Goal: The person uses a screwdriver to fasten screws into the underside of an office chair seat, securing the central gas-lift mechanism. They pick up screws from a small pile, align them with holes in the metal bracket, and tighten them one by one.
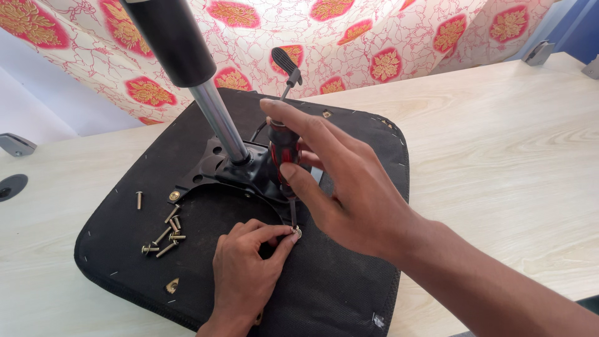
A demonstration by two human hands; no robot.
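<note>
An upturned black chair seat [349, 274] lies on a pale wooden table [499, 162], with a black metal mounting plate [215, 168] and a chrome gas-lift column [218, 118] standing up from it. My right hand [343, 181] grips a red-and-black screwdriver [284, 153] upright, its tip on a brass screw [296, 233] at the plate's near edge. My left hand [246, 268] pinches that screw between thumb and fingers and steadies it against the seat.
Several loose brass screws [165, 237] lie on the seat to the left, one more [139, 200] apart. A black lever [287, 65] sticks up behind the plate. Red-patterned cloth [374, 37] hangs at the back. Metal clamps [15, 145] sit at the table edges.
</note>
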